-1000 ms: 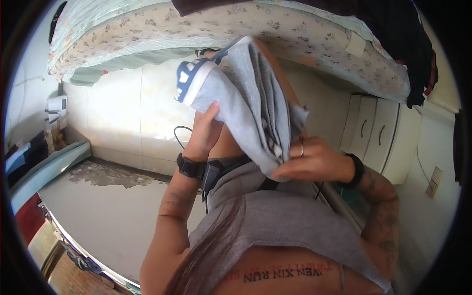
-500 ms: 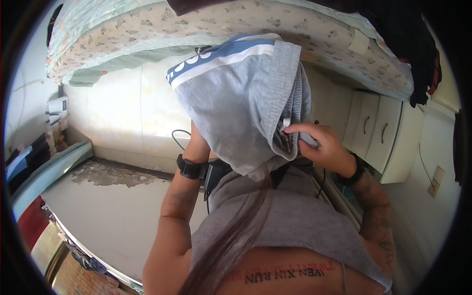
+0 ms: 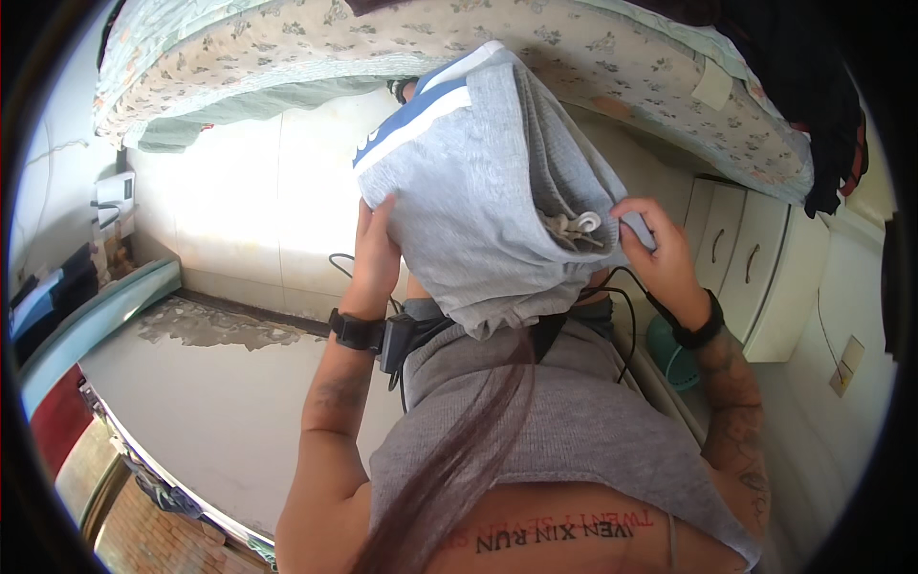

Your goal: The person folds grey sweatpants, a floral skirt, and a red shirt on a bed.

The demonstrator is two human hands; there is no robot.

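A pair of light grey shorts (image 3: 459, 182) hangs bunched in front of me, with a blue and white stripe and pale lettering along its upper left edge. The ribbed waistband faces right, and its white drawstring (image 3: 585, 223) shows inside the opening. My left hand (image 3: 378, 251) grips the left edge of the cloth, thumb in front and the other fingers partly behind it. My right hand (image 3: 660, 251) pinches the waistband at its right end. Each wrist wears a black band, the left one with a dark box attached.
Beyond the shorts runs a bed with a floral mattress (image 3: 316, 57). To the right stands a white drawer cabinet (image 3: 755, 258), with a teal round object (image 3: 669, 354) below it. A pale flat surface with a peeling edge (image 3: 210, 402) lies at left. Black cables (image 3: 626, 287) loop by my waist.
My left hand has come out from behind the shorts to their left edge. My right hand has moved right and up, drawing the waistband outward, so the drawstring shows more.
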